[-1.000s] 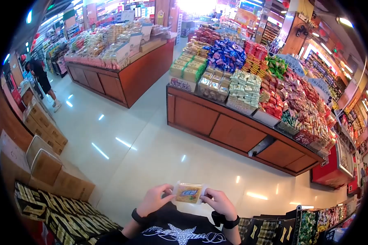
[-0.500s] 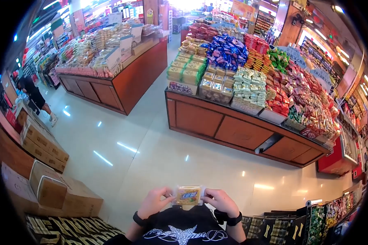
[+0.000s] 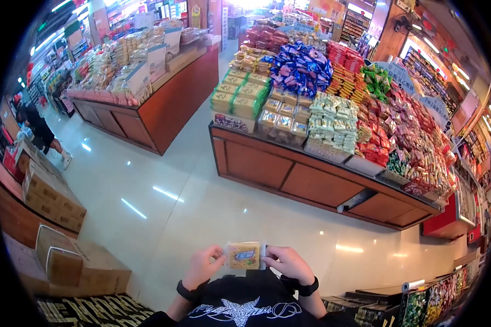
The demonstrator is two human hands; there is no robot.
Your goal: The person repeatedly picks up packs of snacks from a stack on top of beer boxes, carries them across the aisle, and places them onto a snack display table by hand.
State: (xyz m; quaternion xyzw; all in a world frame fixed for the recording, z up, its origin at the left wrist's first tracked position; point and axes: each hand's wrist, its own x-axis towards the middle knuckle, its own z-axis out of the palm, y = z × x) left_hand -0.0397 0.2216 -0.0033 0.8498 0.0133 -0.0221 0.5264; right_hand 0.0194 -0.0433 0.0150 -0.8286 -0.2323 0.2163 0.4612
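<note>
A small yellow snack packet [image 3: 244, 255] with clear wrapper ends and blue-and-white printing is held up before my chest. My left hand [image 3: 206, 266] pinches its left end between thumb and fingers. At the opposite end, my right hand [image 3: 289, 262] grips the wrapper the same way. The printed face is turned up toward me, and its lettering is too small to read surely. What lies inside the wrapper cannot be made out.
Ahead stands a wooden display counter [image 3: 289, 169] heaped with wrapped sweets [image 3: 303, 68]. Another counter [image 3: 174, 98] with bagged goods is at left. Cardboard boxes [image 3: 98, 261] stack at lower left. A person [image 3: 41, 128] in dark clothes stands far left. Packaged goods [image 3: 439, 294] line the lower right.
The packet has risen slightly and shifted a little left, its printed face showing more fully. Both hands stay on its ends. The view has moved slightly, and the counters sit further left.
</note>
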